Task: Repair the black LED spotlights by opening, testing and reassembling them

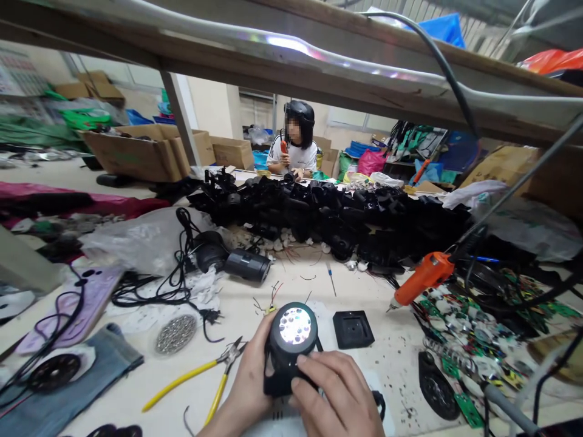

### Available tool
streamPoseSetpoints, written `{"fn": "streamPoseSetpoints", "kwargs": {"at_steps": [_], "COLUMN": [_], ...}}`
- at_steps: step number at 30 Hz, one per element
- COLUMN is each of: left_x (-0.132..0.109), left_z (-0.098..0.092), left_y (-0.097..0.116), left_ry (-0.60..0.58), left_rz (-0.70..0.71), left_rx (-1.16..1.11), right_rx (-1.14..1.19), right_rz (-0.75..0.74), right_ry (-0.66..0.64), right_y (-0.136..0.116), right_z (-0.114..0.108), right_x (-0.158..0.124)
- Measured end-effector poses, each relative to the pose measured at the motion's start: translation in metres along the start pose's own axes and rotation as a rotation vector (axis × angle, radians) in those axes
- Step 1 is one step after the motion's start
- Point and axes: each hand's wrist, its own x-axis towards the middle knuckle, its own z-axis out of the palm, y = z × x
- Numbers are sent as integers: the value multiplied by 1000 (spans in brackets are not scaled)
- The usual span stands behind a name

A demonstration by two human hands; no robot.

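Observation:
A round black LED lamp is held upright above the near middle of the bench, its lens lit bright white. My left hand grips its left side and base. Against its right front press the bent fingers of my right hand; part of the base is hidden behind them. Left of my left hand lie yellow-handled pliers with their jaws apart. A square black plastic part rests right of the lamp. Short loose wires are scattered just behind it.
An orange electric screwdriver hangs at right, over a heap of circuit boards. Black housings are piled across the back, with a person beyond. Screws and a purple phone-shaped thing lie left. A shelf beam crosses overhead.

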Motion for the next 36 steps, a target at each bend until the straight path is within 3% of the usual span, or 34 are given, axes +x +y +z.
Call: {"fn": "streamPoseSetpoints", "kwargs": {"at_steps": [11, 19, 24, 30, 36], "left_x": [-1, -2, -5, -8, -10], "left_z": [2, -2, -1, -1, -4], "left_y": [7, 6, 1, -7, -6], "left_ry": [79, 38, 8, -16, 0], "left_rz": [-167, -158, -122, -118, -136], "left_rx": [-90, -52, -40, -38, -44], "right_rx": [6, 1, -15, -4, 8], "right_rz": [33, 65, 98, 70, 47], "right_ry": [-40, -10, -67, -12, -121], "right_y": [-2, -7, -10, -10, -3], "right_z": [1, 4, 2, 0, -2], "right_x": [-11, -20, -20, -15, -33]}}
